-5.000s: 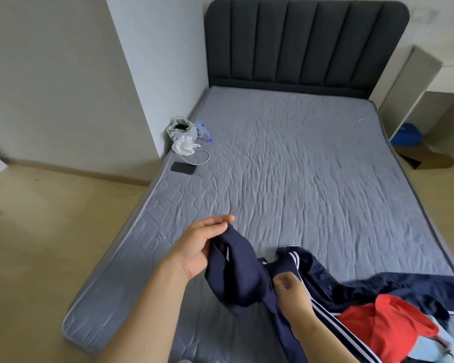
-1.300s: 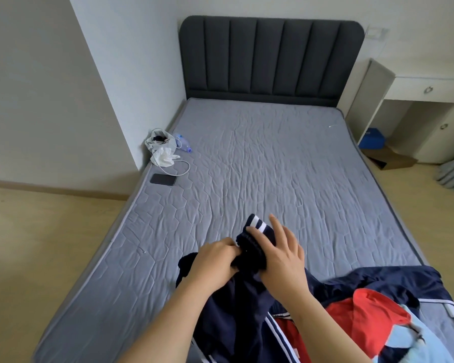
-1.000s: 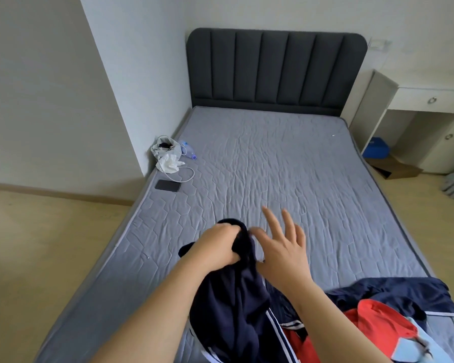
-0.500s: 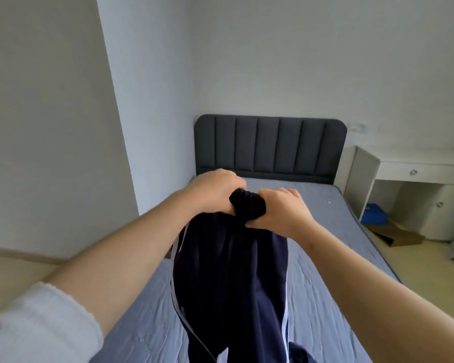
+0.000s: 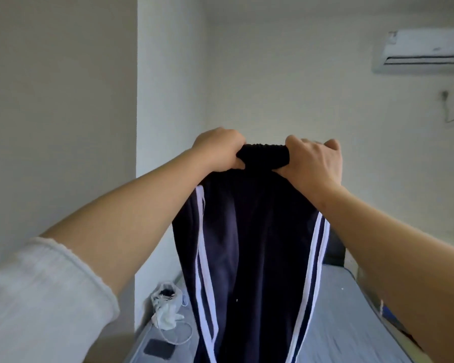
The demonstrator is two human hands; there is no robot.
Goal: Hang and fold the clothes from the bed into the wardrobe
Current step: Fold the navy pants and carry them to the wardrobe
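High in the middle of the view, in front of the grey quilted bed (image 5: 346, 323): a pair of navy track trousers (image 5: 252, 244), held up by the gathered elastic waistband (image 5: 262, 153) and hanging straight down, lower end cut off by the bottom edge of the frame. Gripped at the left end of the waistband by the left hand (image 5: 218, 150), fingers curled tight round the bunched fabric, knuckles uppermost. Gripped at the right end by the right hand (image 5: 312, 161), thumb under the band and fingers folded over its top, back of the hand towards the camera. Between the two fists, only a short stretch of dark waistband. Down each side seam, left and right, two white stripes, drawing closer together towards the bottom. Both forearms bare, stretched forward and up, with a white sleeve (image 5: 37, 297) pushed back on the left arm in the near left corner. Just right of the trousers, at the far end of the bed, a sliver of dark headboard (image 5: 334, 247). On the left edge of the bed, beside the jutting wall corner, a crumpled white plastic bag (image 5: 167, 302) with something dark inside; nearer, a looping white cable (image 5: 181, 336); nearer again, a dark phone (image 5: 159, 348) lying flat. High on the far wall to the right, a white air conditioner (image 5: 422, 52).
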